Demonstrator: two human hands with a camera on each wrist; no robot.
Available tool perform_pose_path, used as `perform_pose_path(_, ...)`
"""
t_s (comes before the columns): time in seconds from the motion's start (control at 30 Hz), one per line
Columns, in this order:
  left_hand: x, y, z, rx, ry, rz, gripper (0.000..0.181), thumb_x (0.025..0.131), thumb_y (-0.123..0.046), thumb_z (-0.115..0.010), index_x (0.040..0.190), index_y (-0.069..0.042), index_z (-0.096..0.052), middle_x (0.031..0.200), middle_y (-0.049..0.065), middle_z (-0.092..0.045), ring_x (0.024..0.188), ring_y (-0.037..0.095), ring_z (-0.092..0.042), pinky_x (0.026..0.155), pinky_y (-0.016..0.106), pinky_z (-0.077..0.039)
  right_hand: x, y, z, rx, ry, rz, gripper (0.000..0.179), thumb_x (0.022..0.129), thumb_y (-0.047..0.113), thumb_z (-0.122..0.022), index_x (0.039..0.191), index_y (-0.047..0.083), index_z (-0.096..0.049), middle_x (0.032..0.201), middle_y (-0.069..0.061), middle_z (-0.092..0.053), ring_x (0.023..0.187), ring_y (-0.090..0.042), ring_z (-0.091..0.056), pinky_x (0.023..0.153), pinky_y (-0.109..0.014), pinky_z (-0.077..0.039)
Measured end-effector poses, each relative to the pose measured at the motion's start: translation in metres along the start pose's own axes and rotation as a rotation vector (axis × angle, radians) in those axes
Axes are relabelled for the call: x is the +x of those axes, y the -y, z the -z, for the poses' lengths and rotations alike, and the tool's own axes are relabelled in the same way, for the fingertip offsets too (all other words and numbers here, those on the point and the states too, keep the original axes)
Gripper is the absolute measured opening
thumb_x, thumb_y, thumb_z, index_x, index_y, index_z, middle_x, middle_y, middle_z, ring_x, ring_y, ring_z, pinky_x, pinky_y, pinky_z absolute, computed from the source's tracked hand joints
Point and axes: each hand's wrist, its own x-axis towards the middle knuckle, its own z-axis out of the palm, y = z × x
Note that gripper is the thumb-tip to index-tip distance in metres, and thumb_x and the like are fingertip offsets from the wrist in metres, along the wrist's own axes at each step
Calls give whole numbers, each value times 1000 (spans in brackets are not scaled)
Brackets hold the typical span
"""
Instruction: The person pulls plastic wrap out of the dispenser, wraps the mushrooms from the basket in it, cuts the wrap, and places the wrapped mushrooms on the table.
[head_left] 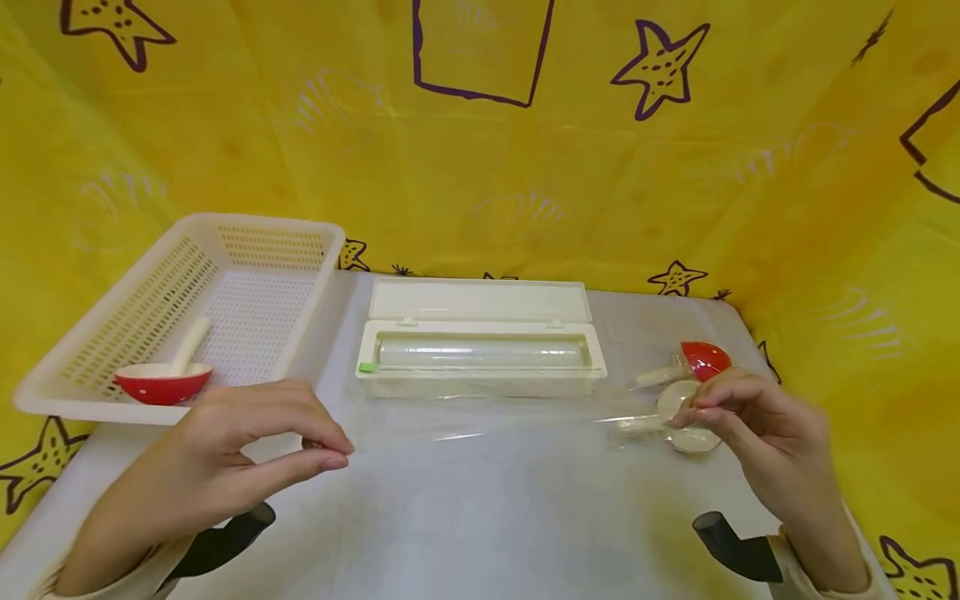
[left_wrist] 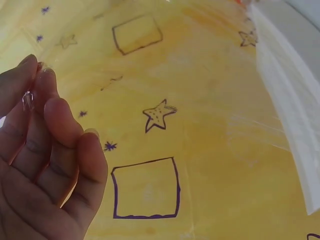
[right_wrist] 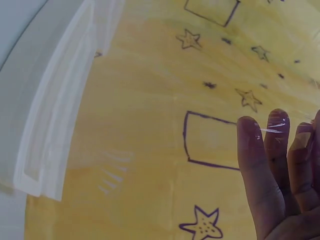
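Note:
Clear plastic wrap stretches between my two hands in front of its dispenser box. My left hand pinches one corner of the film between thumb and forefinger. At the other corner, my right hand pinches the film with thumb and fingertips. Behind the film, the white dispenser box stands with its lid up, and a roll of wrap lies inside. Film also shows across the fingers in the right wrist view.
On the left, a white plastic basket holds a red-and-white ladle. To the right, a red ladle in film and pale spoons lie near my right hand. A yellow patterned cloth hangs behind the white table.

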Motion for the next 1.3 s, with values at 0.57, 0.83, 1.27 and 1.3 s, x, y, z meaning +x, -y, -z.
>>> perform_pose_path(0.57,-25,-4,-26,12,230,226,25,85,-8,-77,97,-29,-69,80,-16,-62,73,-6,-53,67,8,-43,-44,-17,7,-13,272,-297,34,83,-30,-52,107,-7,-59,94,-7,-63,78,-17,-69,71,-28,-60)
perform_pose_path(0.83,-43,9,-41,-63,369,299,10,89,-15,-74,91,-25,-72,75,-13,-65,73,-10,-51,64,7,-43,-64,-22,2,-75,321,-509,32,86,-26,-53,102,1,-60,89,-2,-61,76,-15,-70,68,-32,-61)
perform_pose_path(1.27,-73,32,-67,-278,508,576,6,90,-16,-72,84,-18,-74,71,-3,-69,67,-16,-48,55,15,-50,-103,-53,1,-10,482,-692,15,92,-7,-61,96,6,-67,88,-11,-68,79,-14,-67,77,-26,-58)
perform_pose_path(1.3,-75,34,-69,-281,513,592,6,89,-17,-73,84,-18,-74,71,-3,-69,66,-16,-48,54,15,-50,-106,-55,0,-4,498,-685,15,92,-7,-61,96,5,-68,88,-12,-69,80,-14,-68,78,-26,-58)
